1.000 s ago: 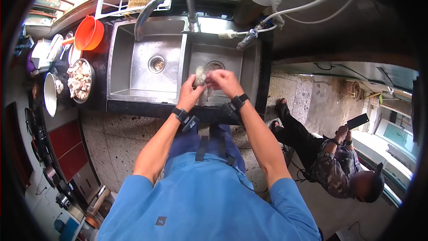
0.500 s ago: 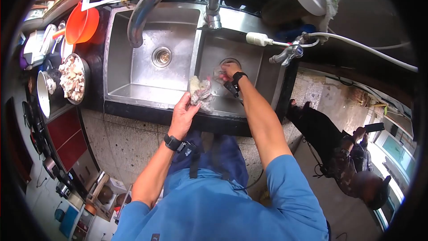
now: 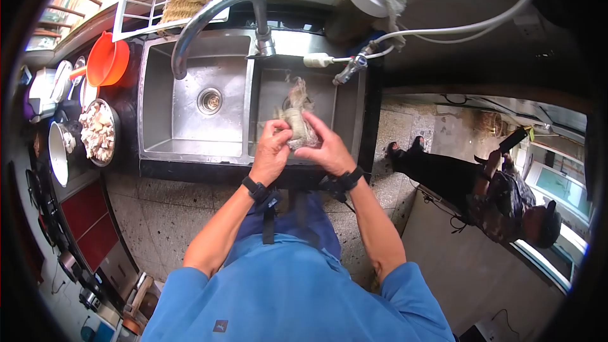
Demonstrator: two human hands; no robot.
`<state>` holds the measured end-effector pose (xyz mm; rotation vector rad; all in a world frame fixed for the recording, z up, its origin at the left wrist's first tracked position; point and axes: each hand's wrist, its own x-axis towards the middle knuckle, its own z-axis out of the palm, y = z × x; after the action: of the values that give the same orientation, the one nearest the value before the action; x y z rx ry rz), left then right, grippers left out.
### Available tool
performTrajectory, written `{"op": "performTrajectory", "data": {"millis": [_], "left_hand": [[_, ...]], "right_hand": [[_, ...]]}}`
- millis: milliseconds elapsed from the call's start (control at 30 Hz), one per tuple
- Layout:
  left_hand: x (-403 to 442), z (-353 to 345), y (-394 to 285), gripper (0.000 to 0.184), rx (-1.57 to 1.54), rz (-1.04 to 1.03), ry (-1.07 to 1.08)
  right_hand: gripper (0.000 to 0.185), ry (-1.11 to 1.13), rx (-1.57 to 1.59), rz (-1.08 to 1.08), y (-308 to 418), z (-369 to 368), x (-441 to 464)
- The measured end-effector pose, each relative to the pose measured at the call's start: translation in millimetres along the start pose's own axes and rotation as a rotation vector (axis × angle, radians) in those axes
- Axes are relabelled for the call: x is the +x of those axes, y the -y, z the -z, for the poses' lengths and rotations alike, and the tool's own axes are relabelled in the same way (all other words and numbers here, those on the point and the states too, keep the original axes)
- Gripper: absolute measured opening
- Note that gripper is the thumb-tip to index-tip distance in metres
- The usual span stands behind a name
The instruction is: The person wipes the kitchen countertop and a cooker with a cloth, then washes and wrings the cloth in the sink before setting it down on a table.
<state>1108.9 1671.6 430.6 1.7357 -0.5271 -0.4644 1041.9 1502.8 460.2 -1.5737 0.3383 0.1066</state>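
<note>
A limp, whitish, net-like mesh cloth (image 3: 296,117) is bunched between my two hands over the right basin (image 3: 339,104) of a steel double sink. My left hand (image 3: 271,154) pinches its left side, fingertips pressed together. On the other side my right hand (image 3: 330,151) grips it between thumb and fingers. Its loose upper end stretches away from me toward the back of the basin, covering most of the drain. Part of the mesh is hidden behind my fingers.
A curved faucet (image 3: 218,9) arches over the left basin (image 3: 218,66). At left are an orange scoop (image 3: 107,60), a bowl of pale pieces (image 3: 99,133) and a white pot (image 3: 58,155). A small tap (image 3: 350,71) with a white hose stands at right. Another person (image 3: 500,206) is farther right.
My right hand has come back from the drain to the mesh cloth, and both hands now hold it. The view has shifted, so the sink appears lower and farther left.
</note>
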Motion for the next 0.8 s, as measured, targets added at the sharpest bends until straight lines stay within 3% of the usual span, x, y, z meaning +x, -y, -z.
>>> {"op": "performTrajectory", "data": {"millis": [33,100,233,267,300,367,400,433,500,533,567,633,700,800], "left_hand": [[2.9,-5.9,-2.3,0.031,-0.002,-0.007,0.003],[5.0,-14.3,-5.0,0.031,0.002,0.032,0.061],[-4.6,-30.2,-11.6,0.038,-0.120,0.138,-0.011],[-12.2,-38.0,-2.9,0.036,-0.423,0.323,-0.102],[-17.0,-43.3,6.6,0.036,-0.423,0.320,-0.102],[-23.6,-46.9,14.8,0.038,-0.689,0.590,-0.005],[-27.7,-51.3,17.9,0.055,-0.632,0.586,0.045],[-25.5,-51.6,18.7,0.055,-0.633,0.580,0.043],[-18.2,-52.7,21.3,0.073,-1.042,1.042,0.051],[-12.5,-53.2,14.5,0.084,-1.074,1.180,0.077],[-6.6,-49.9,5.2,0.084,-1.077,1.171,0.078],[6.0,-43.4,-8.6,0.076,-1.443,1.031,0.387],[25.0,-49.5,5.8,0.055,-1.504,0.950,0.211],[48.1,-56.0,30.6,0.034,-1.536,0.852,-0.051]], "right_hand": [[0.070,-0.066,-0.349,0.094,-0.8,0.2,-5.2],[0.056,-0.138,-0.238,-0.100,-1.9,1.1,-8.9],[0.039,-0.236,-0.267,-0.042,-18.7,6.9,-13.5],[0.035,-0.286,-0.269,-0.095,-20.5,9.6,-13.0],[0.030,-0.337,-0.271,-0.148,-21.9,12.2,-12.6],[0.026,-0.356,-0.209,-0.110,-29.4,9.9,-14.7],[0.026,-0.373,-0.217,-0.060,-34.0,8.9,-16.1],[0.026,-0.390,-0.226,-0.007,-35.0,8.7,-15.8],[0.026,-0.409,-0.209,-0.014,-36.6,9.7,-17.0],[0.026,-0.431,-0.187,-0.026,-35.9,9.7,-18.1],[0.026,-0.431,-0.191,-0.019,-33.2,8.0,-19.5],[0.026,-0.403,-0.239,0.021,-28.6,-0.1,-20.3],[0.026,-0.283,-0.317,0.058,-17.8,-2.7,-20.2],[0.023,-0.303,-0.276,0.152,-23.7,2.6,-10.2]]}}
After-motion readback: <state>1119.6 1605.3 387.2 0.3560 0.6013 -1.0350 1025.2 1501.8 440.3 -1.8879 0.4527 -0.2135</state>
